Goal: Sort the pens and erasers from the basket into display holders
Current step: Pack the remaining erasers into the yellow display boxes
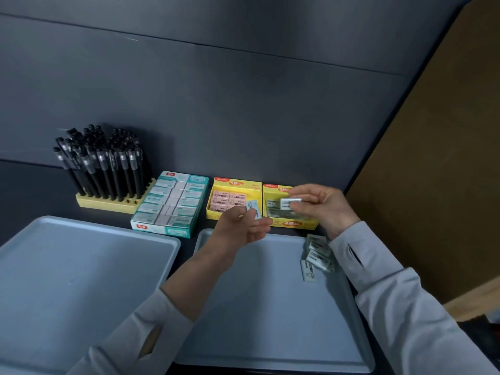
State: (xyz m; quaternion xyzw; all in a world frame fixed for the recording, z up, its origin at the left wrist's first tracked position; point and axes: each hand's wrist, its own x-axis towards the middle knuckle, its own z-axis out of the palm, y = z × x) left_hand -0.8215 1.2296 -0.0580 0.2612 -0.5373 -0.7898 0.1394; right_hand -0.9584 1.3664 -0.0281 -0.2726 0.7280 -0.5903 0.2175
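**One eraser in each grip, right one poised over its box**

Head view. Sorting erasers, by the look of the layout, with the pens (108, 158) upright in the tan holder (108, 204) at the far left of the tabletop (32, 190).

Pinching a small white eraser (253, 209) in the left grip (243, 226), thumb and fingers closed on it, just in front of the yellow box of pink erasers (235, 183). Pinching a grey-labelled eraser (290, 203) in the right grip (322, 207), raised directly over the right yellow box (295, 224), itself partly filled with the same kind.

Probably calls next for lowering the grey-labelled eraser flat into a free gap, lined up with its neighbours, then letting go. After that, finding a home for the white eraser, perhaps the teal box (169, 201); cannot tell which box it matches.

Left to clear: a small heap of loose erasers (316, 255) at the far right edge of the grey tray (270, 307), just beside the right sleeve (378, 266). Second tray (81, 266) to the left.
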